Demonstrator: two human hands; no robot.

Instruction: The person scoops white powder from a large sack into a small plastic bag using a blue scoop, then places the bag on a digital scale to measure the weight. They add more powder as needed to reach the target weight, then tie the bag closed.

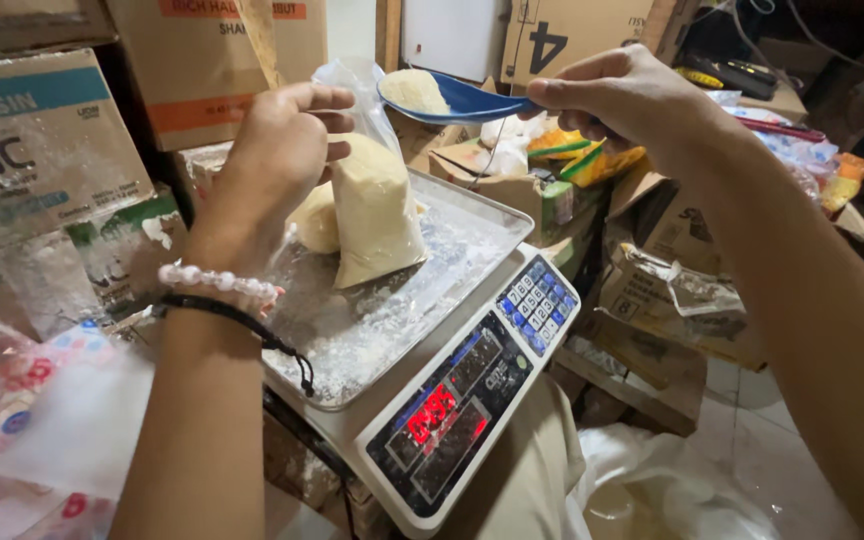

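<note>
Your left forearm, with one pale bead bracelet and one black cord bracelet, is closest to the lens. Your left hand pinches the open mouth of one clear plastic bag, which stands upright toward the far edge of the steel weighing tray and looks about half full of pale yellowish powder. Your right hand grips the handle of one blue spoon, level and just above the bag's mouth, carrying a heap of the same powder. My judgement: filling is well along but not finished, since this spoonful has not gone in and the bag is unsealed. One digital scale carries the tray, its red display lit at the near edge; powder dusts the tray. A second pale lump sits behind the bag; what it is I cannot tell. Cardboard boxes stand beyond.
</note>
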